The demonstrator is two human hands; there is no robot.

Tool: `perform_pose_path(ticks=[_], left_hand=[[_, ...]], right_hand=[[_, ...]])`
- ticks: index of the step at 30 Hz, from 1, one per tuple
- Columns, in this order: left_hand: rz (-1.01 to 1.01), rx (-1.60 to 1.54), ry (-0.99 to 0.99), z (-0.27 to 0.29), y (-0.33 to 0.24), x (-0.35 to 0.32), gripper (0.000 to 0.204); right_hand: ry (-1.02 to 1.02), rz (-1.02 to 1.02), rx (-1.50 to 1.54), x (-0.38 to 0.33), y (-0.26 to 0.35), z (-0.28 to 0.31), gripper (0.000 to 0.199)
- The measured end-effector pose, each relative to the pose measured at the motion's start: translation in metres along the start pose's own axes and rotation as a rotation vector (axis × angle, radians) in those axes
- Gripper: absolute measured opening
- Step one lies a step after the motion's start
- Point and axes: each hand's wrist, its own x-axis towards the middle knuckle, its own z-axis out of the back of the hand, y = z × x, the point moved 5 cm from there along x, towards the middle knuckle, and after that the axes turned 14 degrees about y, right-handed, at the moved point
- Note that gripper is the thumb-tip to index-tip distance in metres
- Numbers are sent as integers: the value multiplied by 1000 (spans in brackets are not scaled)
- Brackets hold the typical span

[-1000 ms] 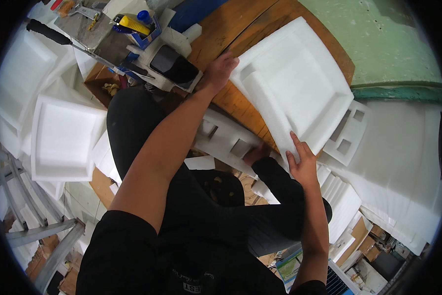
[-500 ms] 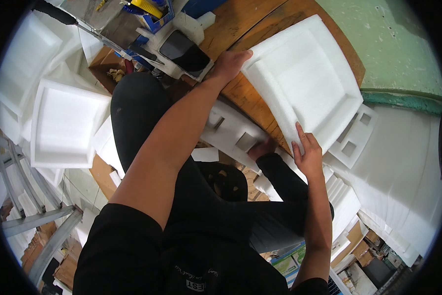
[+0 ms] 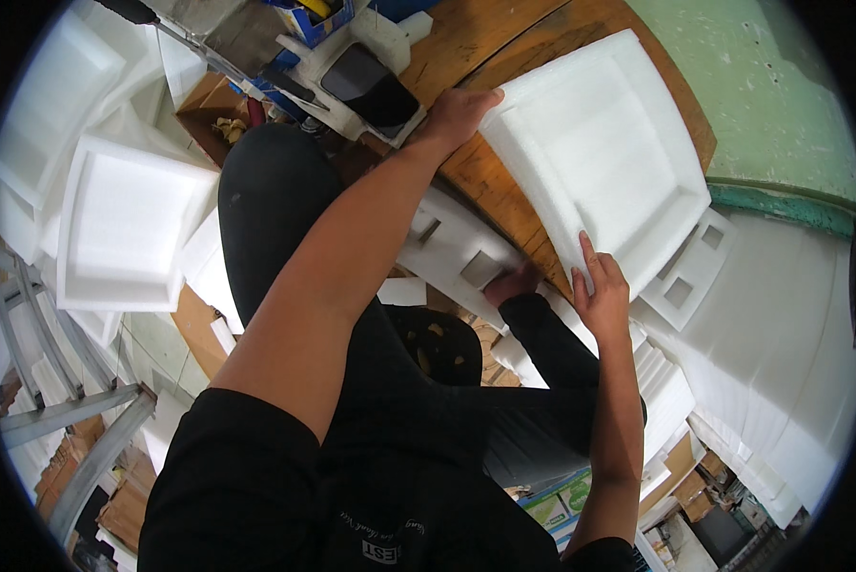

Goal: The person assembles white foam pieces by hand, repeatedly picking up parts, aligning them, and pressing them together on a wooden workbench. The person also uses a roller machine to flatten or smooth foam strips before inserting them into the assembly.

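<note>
A large white foam tray (image 3: 600, 162) with shallow recesses lies on the round wooden table (image 3: 504, 43). My left hand (image 3: 458, 112) grips the tray's near left corner, fingers curled over its edge. My right hand (image 3: 598, 291) presses flat against the tray's lower edge, fingers spread. Another hand (image 3: 512, 283) of a person in a dark sleeve shows below the table edge, by a white foam block (image 3: 452, 253) with square cut-outs.
Stacked white foam trays (image 3: 123, 224) sit at my left. A foam holder with a black device (image 3: 371, 81) lies at the table's far side beside a box of tools (image 3: 309, 14). More foam pieces (image 3: 771, 343) pile at the right. Metal bars (image 3: 61, 410) cross the lower left.
The foam tray has slid a little right and toward the table's rim under both hands. My left hand moved from its top corner along the edge.
</note>
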Motion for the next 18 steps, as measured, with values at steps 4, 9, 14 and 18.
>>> perform_pose_path(ticks=[4,9,14,18], left_hand=[[3,61,-11,2,5,4,53],[-29,35,-7,3,15,11,54],[-54,72,-13,3,19,16,54],[-9,129,-6,5,20,17,56]], right_hand=[[-25,4,-79,1,-2,-3,71],[-29,6,-140,6,3,4,72],[13,-8,-182,12,9,17,71],[58,-25,-148,19,12,21,71]])
